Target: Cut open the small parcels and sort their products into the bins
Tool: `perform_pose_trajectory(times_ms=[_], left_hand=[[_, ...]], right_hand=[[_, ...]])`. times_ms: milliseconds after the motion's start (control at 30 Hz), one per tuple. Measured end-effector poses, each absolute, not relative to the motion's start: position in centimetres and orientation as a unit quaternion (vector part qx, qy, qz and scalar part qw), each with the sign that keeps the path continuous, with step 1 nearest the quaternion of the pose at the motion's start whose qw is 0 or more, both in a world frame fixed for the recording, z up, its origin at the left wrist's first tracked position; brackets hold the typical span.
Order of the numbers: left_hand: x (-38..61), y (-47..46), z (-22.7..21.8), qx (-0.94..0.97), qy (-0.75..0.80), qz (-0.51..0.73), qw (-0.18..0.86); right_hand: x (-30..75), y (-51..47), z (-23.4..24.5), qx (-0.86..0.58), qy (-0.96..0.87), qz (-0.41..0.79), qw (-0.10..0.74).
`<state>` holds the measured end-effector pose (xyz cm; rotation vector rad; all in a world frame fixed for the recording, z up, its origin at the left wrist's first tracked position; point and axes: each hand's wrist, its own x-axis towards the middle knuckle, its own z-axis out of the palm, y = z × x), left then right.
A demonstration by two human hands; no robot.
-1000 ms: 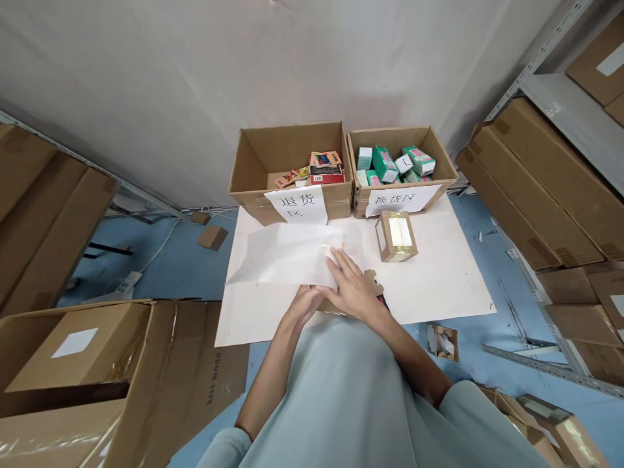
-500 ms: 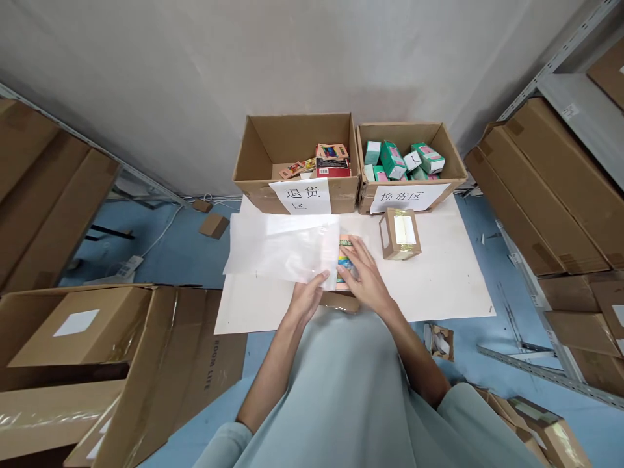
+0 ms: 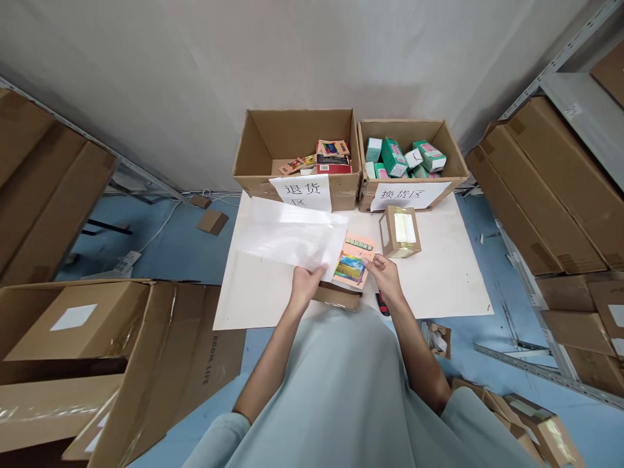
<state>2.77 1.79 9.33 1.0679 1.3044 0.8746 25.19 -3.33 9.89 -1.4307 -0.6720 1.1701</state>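
My left hand (image 3: pixel 306 286) pinches the lower right corner of a translucent white plastic bag (image 3: pixel 287 234), which spreads out to the left over the table. Between thumb and fingers, my right hand (image 3: pixel 385 276) grips the right edge of a small orange book (image 3: pixel 355 261) with a landscape picture on its cover. The book's left edge lies at or just inside the bag's opening; I cannot tell how much is covered. Under both, close to my body, sits a brown cardboard box (image 3: pixel 337 296). A red and black cutter (image 3: pixel 383 304) lies beside my right wrist.
A carton (image 3: pixel 253 187) with books and a carton (image 3: pixel 365 195) with green boxes stand at the back of the white table (image 3: pixel 439 286). A small taped box (image 3: pixel 400 233) sits at right. A large open carton (image 3: pixel 160 364) stands at left; shelves flank the right.
My right hand has moved right and down, from lying over the book to holding its right edge. More of the book's cover shows beyond the bag. The cutter has come into sight.
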Motion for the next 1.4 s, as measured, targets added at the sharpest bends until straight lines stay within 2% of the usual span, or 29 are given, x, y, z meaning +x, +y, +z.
perform_pose_trajectory(times_ms=[67,133,267,367,467,600,700,867,967,1100,1233,1300,1400], left_hand=[[1.7,1.9,8.2,0.567,0.61,0.327,0.446],[0.9,1.8,7.4,0.674,0.598,0.257,0.35],[0.6,1.4,6.4,0.779,0.542,0.126,0.288],[1.0,1.4,5.9,0.78,0.531,0.125,0.305],[1.6,1.7,5.3,0.737,0.531,0.21,0.36],[3.3,2.6,4.5,0.557,0.548,0.368,0.504],[5.0,3.2,3.7,0.414,0.547,0.432,0.586],[6.0,3.4,2.1,0.299,0.57,0.488,0.59],[4.7,3.2,1.5,0.39,0.593,0.431,0.558],[2.4,2.6,1.4,0.604,0.578,0.244,0.492],[1.8,1.8,1.9,0.645,0.529,0.12,0.538],[1.9,1.5,2.7,0.635,0.54,0.154,0.53],[2.0,0.9,5.2,0.609,0.581,0.31,0.442]], right_hand=[[25.7,-3.7,9.4,-0.639,-0.28,0.441,0.565],[26.5,-4.1,9.4,-0.672,-0.289,0.376,0.569],[27.8,-4.9,11.3,-0.701,-0.322,0.254,0.584],[28.1,-5.1,12.7,-0.71,-0.363,0.203,0.568],[27.7,-4.8,12.1,-0.709,-0.447,0.21,0.504],[26.1,-4.4,8.9,-0.69,-0.559,0.228,0.399],[24.6,-4.3,6.9,-0.69,-0.594,0.225,0.347],[23.1,-4.7,6.1,-0.687,-0.621,0.194,0.323],[23.2,-5.0,6.5,-0.679,-0.612,0.208,0.348],[24.0,-5.0,7.7,-0.701,-0.496,0.273,0.433],[25.0,-4.2,9.4,-0.635,-0.365,0.404,0.548],[25.3,-3.9,10.3,-0.61,-0.324,0.431,0.581],[25.5,-3.8,11.7,-0.596,-0.293,0.438,0.606]])
